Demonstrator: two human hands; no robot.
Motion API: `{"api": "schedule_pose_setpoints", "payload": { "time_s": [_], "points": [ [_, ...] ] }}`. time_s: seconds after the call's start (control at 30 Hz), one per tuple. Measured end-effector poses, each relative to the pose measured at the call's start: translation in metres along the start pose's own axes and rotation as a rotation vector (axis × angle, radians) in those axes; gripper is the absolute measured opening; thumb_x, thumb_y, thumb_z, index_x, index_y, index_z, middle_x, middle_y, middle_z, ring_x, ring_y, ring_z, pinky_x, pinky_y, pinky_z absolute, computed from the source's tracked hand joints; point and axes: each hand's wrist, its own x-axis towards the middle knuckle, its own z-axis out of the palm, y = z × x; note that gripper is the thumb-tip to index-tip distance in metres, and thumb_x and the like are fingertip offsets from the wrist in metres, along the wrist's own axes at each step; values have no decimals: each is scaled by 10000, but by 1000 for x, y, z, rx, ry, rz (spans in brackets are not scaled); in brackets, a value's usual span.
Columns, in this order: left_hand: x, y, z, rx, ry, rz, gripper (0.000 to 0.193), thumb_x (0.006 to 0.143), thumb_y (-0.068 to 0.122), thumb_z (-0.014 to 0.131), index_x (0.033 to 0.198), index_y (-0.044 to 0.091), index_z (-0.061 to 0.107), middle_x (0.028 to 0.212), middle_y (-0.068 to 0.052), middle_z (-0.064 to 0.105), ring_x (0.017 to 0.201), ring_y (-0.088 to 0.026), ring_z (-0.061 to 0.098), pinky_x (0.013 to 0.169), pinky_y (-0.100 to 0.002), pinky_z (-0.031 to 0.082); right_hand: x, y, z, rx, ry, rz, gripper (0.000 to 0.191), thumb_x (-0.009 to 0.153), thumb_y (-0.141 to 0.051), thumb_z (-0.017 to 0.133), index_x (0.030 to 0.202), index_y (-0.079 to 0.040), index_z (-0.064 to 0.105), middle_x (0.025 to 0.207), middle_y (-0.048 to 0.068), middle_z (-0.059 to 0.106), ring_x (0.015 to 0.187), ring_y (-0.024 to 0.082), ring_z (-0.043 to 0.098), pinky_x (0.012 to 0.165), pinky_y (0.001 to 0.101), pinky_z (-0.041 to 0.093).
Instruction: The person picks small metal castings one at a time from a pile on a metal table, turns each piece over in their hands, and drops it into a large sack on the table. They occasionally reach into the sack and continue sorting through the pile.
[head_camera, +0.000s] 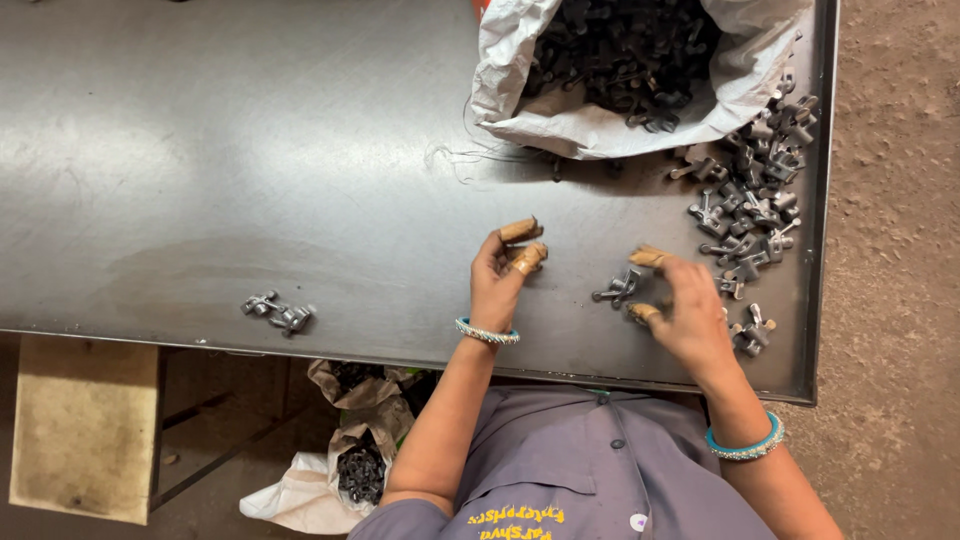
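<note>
Resting at the near edge of a grey metal surface (250, 180), left hand (497, 285) with fingers (520, 231) capped in tan tape, loosely curled and apart, gripping nothing visible. Hovering to the right, right hand (690, 315) with taped fingers (650, 257) bent downward over a small grey metal part (618, 288); touching it or not, impossible to tell, and no grip shown. Lying just left of those fingertips, that part, between the two hands. Spread along the right side of the surface, a loose pile of similar parts (755, 205), with one more piece (752, 333) just beside the right wrist. Slumped at the far edge, an open white sack (560, 110) full of dark parts. Set well apart near the left front edge, a small pair of parts (278, 312). Circling each wrist, a blue bangle (487, 334). Sitting on the floor under the surface, crumpled bags (355, 440) holding more dark pieces.
</note>
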Motion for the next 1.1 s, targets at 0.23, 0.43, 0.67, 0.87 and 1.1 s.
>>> {"api": "schedule_pose_setpoints", "payload": {
  "time_s": [0.23,0.43,0.67,0.87,1.1],
  "points": [
    [-19,-5,9,380,-84,12,431,899,-23,699,1325,26,658,1166,-91,757,965,-121,707,839,-266,584,-6,15,28,22,-27,-10,442,712,33,799,1125,-11,645,1075,146,682,1040,360,621,919,431,518],
    [-27,-8,25,335,-255,-40,511,851,-33,724,1349,46,639,1173,-82,750,991,-116,725,881,-273,603,-17,21,29,462,-94,288,389,785,78,731,1155,-16,654,1123,97,718,1024,182,715,922,317,570],
    [-16,-18,38,441,-360,-92,277,831,36,813,1097,17,736,934,-57,761,814,-102,673,728,-257,561,-29,26,32,998,-141,375,318,898,79,630,1210,19,620,1169,82,719,1074,150,697,930,285,567],
    [29,9,48,666,-372,-148,175,820,117,858,917,13,756,783,-57,744,678,-113,682,620,-262,547,-33,19,-5,215,48,252,390,790,-35,816,1156,-74,686,1160,67,732,1102,256,653,949,386,539],
    [53,42,53,-221,-73,201,416,926,-13,696,1331,-48,607,1255,-135,717,1115,-178,718,990,-306,589,-32,34,-23,-362,127,171,497,708,23,800,1187,-78,712,1184,80,708,1188,310,599,983,445,477]
  ]
}}
